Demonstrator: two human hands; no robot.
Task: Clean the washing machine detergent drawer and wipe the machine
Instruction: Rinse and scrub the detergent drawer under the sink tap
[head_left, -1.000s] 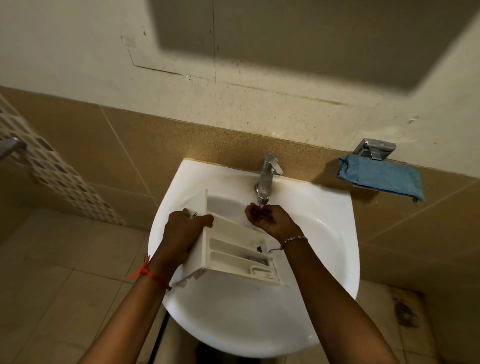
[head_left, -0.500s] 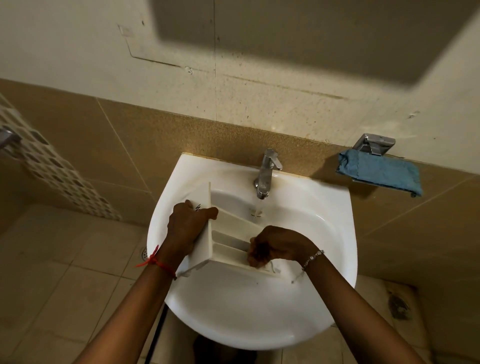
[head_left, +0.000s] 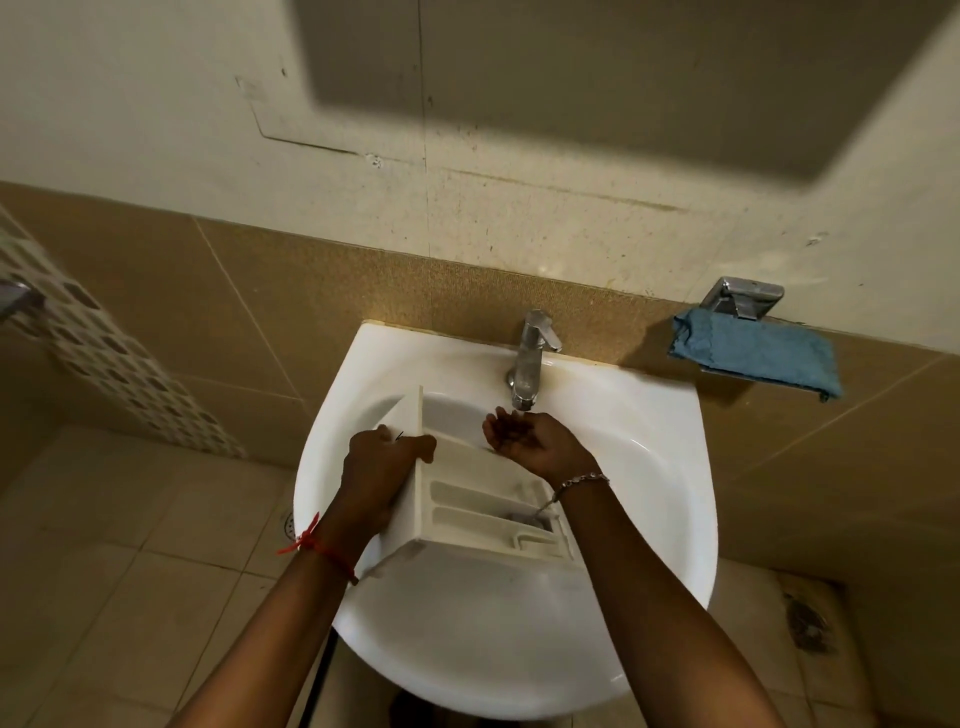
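Note:
The white detergent drawer (head_left: 483, 506) lies tilted over the basin of the white sink (head_left: 649, 467), its compartments facing up. My left hand (head_left: 382, 470) grips the drawer's front panel at its left end. My right hand (head_left: 524, 436) is cupped palm-up just under the spout of the chrome tap (head_left: 530, 358), above the drawer's far side, and holds nothing. A folded blue cloth (head_left: 758, 356) lies on a small chrome wall shelf to the right of the sink.
The sink hangs on a brown tiled wall (head_left: 249, 312) with pale plaster above. A mosaic tile strip (head_left: 114, 369) runs down the left wall. Beige floor tiles (head_left: 130, 597) lie below, with a floor drain (head_left: 810, 623) at the right.
My right hand left the drawer's compartments and rose back under the tap spout, cupped. The left hand kept its grip and the drawer tilted a little.

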